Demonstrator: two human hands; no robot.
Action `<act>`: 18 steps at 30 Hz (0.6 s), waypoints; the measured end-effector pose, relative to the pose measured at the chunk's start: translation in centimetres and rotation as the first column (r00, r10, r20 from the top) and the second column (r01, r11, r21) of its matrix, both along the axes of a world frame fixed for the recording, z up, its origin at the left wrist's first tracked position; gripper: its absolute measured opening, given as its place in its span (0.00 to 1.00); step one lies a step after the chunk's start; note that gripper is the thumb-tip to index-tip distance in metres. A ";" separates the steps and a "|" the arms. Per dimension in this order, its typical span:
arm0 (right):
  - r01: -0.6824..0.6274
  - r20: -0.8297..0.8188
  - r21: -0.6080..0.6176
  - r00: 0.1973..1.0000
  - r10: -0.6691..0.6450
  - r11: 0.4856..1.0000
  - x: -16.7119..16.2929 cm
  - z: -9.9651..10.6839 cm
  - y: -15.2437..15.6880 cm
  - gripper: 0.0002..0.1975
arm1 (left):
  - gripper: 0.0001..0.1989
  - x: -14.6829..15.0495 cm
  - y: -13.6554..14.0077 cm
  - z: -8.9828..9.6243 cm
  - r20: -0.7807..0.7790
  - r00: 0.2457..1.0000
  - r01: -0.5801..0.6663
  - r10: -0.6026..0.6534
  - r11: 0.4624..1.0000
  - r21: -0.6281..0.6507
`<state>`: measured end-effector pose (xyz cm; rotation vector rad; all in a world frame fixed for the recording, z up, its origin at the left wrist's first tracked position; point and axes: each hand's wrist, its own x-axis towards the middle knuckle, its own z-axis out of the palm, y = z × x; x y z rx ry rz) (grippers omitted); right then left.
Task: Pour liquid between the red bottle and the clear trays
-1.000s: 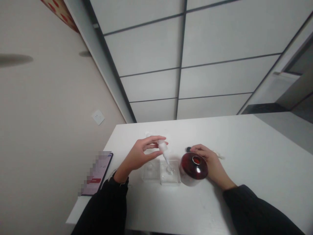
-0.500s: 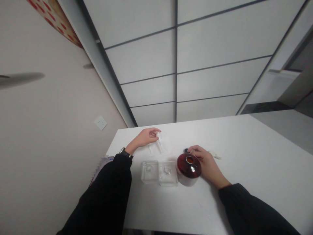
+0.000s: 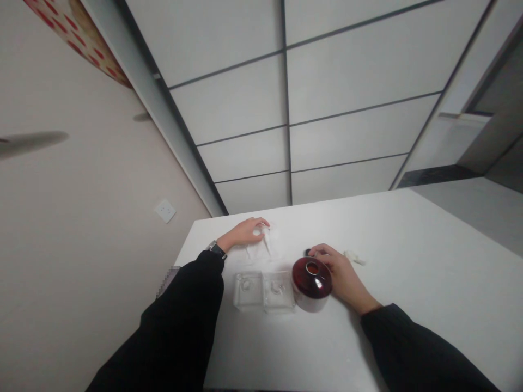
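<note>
Toward the back left of the white table, my left hand [image 3: 247,231] curls its thumb and fingers around a clear plastic piece [image 3: 267,240], whose exact kind I cannot make out. My right hand [image 3: 333,267] is closed behind a round pot [image 3: 312,280] with a glossy dark-red lid that has a hole in its top. Its fingertips are at a small black object [image 3: 308,252], and the pot partly hides the hand. Two clear square boxes [image 3: 248,307] stand side by side against the pot's left, each with a round shape visible in it.
A small off-white crumpled item [image 3: 354,257] lies on the table [image 3: 327,348] beyond my right hand. Large panelled sliding doors [image 3: 249,158] rise behind the table. To the left is a wall with a socket [image 3: 165,211].
My left hand has lowered slightly with the clear piece toward the tabletop. My right hand stays behind the pot. The whole view has shifted a little.
</note>
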<state>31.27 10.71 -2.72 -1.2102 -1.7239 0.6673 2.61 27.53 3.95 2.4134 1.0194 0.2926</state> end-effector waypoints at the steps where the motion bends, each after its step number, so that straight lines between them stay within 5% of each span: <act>1: 0.000 0.007 0.000 1.000 0.000 1.000 0.0 0.0 0.0 0.13 | 0.20 0.0 0.0 0.0 -0.001 1.000 0.013 -0.013 1.000 0.017; 7: 0.041 0.002 0.028 0.999 -0.041 0.999 -0.6 -0.4 0.0 0.11 | 0.20 -0.8 -1.6 1.6 0.074 0.997 -0.038 0.030 0.993 0.115; 11: 0.102 -0.005 0.083 0.995 -0.101 0.991 -0.7 0.4 -0.4 0.10 | 0.17 -2.6 -5.3 4.3 0.176 0.978 -0.149 0.115 0.969 0.198; 14: 0.197 -0.031 0.147 0.980 -0.194 0.969 0.4 2.4 -2.0 0.10 | 0.17 -4.4 -10.7 6.6 0.257 0.954 -0.223 0.155 0.940 0.259; 18: 0.410 -0.103 0.238 0.912 -0.397 0.881 0.3 6.1 -7.2 0.10 | 0.17 -5.1 -21.9 8.4 0.319 0.940 -0.249 0.120 0.882 0.401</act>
